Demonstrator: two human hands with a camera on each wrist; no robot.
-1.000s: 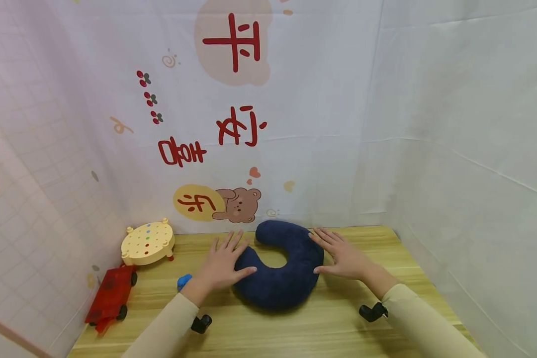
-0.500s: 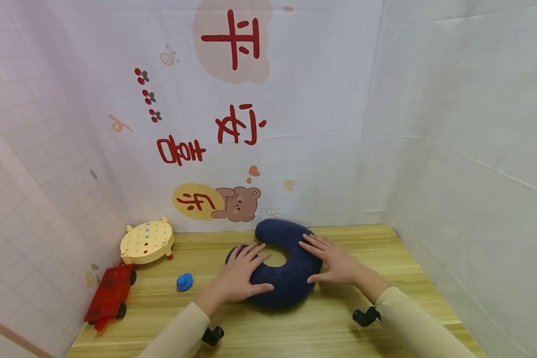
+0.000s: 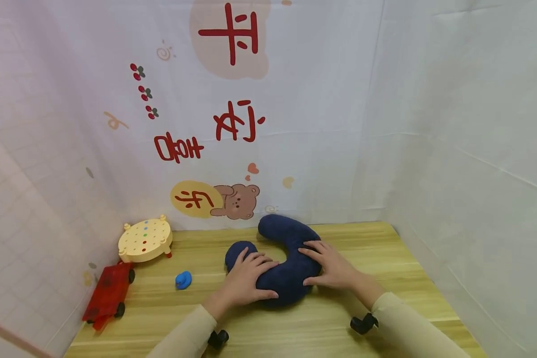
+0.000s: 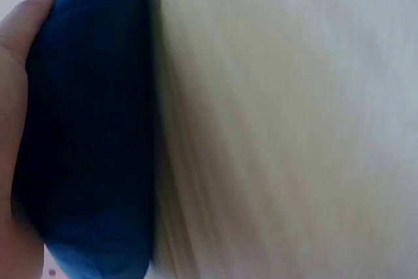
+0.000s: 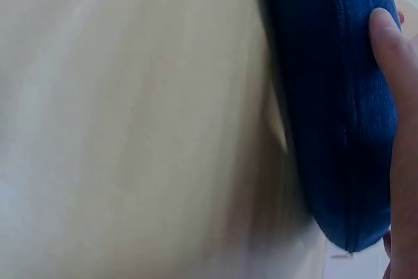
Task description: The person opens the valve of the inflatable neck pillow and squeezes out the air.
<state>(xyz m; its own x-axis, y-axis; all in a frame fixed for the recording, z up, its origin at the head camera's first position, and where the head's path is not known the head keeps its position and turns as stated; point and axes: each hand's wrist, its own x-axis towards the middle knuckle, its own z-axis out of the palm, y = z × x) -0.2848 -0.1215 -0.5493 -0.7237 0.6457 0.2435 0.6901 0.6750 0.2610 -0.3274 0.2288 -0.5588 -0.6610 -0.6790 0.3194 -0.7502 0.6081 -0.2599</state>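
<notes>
A navy blue U-shaped neck pillow (image 3: 291, 283) lies on the wooden table, its gap towards the back left. My left hand (image 3: 246, 281) grips its near left part, fingers bent over the top towards the inner hollow. On the outer right side, my right hand (image 3: 333, 266) holds it with bent fingers on top and the thumb lower down. In the left wrist view the left thumb (image 4: 39, 11) presses the pillow's side (image 4: 91, 122). The right wrist view shows the right thumb (image 5: 388, 40) against the fabric (image 5: 326, 96), beside a zip seam. The other right fingers are mostly hidden there.
A small blue toy duck (image 3: 183, 280) sits left of my left hand. At the back left lie a cream pegged disc (image 3: 145, 239) on short legs and a red toy vehicle (image 3: 109, 293) with black wheels. White printed cloth (image 3: 322, 124) encloses the back and sides.
My left hand has moved right and nearer over the pillow, uncovering the blue duck and the pillow's left end. My right hand has shifted left, and both hands' fingers are more bent.
</notes>
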